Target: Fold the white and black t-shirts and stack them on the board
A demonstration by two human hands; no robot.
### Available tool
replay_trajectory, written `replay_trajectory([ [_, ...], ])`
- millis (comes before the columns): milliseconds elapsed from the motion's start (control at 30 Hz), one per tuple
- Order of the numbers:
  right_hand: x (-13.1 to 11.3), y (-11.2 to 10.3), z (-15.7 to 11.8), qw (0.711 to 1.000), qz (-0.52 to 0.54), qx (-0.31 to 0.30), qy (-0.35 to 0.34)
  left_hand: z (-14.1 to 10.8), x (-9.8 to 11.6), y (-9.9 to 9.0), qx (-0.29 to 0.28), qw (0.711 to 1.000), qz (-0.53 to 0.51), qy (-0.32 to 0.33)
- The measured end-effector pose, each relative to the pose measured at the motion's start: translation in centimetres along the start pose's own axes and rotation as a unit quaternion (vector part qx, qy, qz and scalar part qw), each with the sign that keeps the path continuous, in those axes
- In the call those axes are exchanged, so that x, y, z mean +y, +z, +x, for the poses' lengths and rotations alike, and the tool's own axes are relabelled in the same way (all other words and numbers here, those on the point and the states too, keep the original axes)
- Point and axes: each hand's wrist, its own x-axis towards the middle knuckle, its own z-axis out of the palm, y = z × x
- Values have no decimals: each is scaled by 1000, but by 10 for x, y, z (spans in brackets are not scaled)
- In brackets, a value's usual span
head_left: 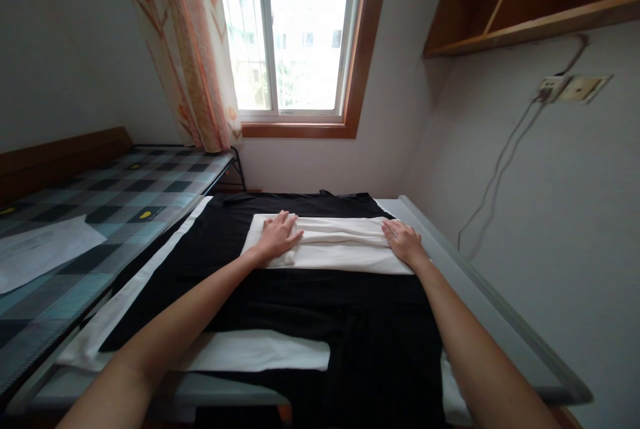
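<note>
A long white folded cloth garment lies across a black garment spread over the table. My left hand rests palm down on the white garment's left part, where it is doubled over, with fingers spread. At the opposite end, my right hand lies with its fingers flat on the fabric. Creases run lengthwise between the two hands. Beneath the black garment, more white cloth shows along the front and left. What kind of garment the white piece is, I cannot tell.
The grey table has a raised rim on the right, close to the wall. To the left stands a bed with a checked cover and a paper sheet. A curtain hangs beside the window. A cable runs down from a wall socket.
</note>
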Motion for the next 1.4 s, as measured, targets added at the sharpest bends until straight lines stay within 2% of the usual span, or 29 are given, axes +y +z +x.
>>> replay_trajectory([
  [67, 1, 1, 0, 1000, 1, 3, -3, -3, -1, 6, -51, 999, 7, 11],
  [133, 1, 2, 0, 1000, -2, 7, -4, -5, 0, 9, -63, 998, 14, 13],
  [200, 1, -1, -1, 1000, -11, 10, -6, -7, 1, 10, -46, 999, 19, 15],
  [333, -14, -16, -3, 996, -62, 55, -28, -12, 9, 3, 36, 999, 37, -8],
  [433, -39, -22, -5, 990, -79, 75, -87, -15, 18, -4, 34, 999, 36, -18],
  [533, -66, -15, -9, 987, -60, 14, -148, -16, 24, -10, -5, 1000, 22, -20],
  [633, -78, -4, -13, 983, -49, -85, -154, -14, 25, -12, -20, 999, 23, -19],
  [700, -79, 1, -14, 980, -41, -132, -141, -13, 23, -12, -24, 999, 24, -13],
  [767, -77, 2, -14, 980, -34, -147, -131, -13, 22, -12, -20, 1000, 22, -8],
  [1033, -75, 1, -13, 981, -21, -136, -137, -12, 21, -10, 5, 1000, 8, 9],
  [1233, -73, 1, -13, 985, 8, -110, -131, -12, 19, -6, -16, 999, -20, 25],
  [1400, -73, 1, -14, 989, 44, -89, -110, -11, 19, -4, 42, 996, -75, 7],
])
